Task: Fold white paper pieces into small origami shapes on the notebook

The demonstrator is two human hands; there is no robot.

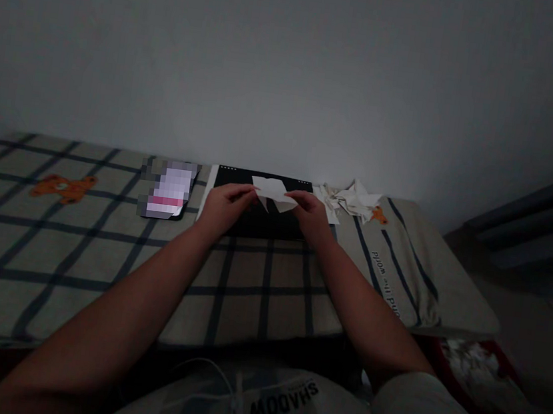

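A small folded piece of white paper (272, 192) is held up between both my hands above a black mat (259, 222). My left hand (223, 206) pinches its left edge, fingers closed. My right hand (312, 213) pinches its right edge, fingers closed too. The paper shows angular folds and a pointed lower corner. Both forearms reach forward over the checked cloth (99, 252) that covers the surface.
A pile of folded white paper shapes (352, 199) lies right of the mat. A phone (167, 190) lies to its left. An orange bear figure (63, 186) is printed on the cloth at left. A red bin with white scraps (475, 372) stands below right. The wall is close behind.
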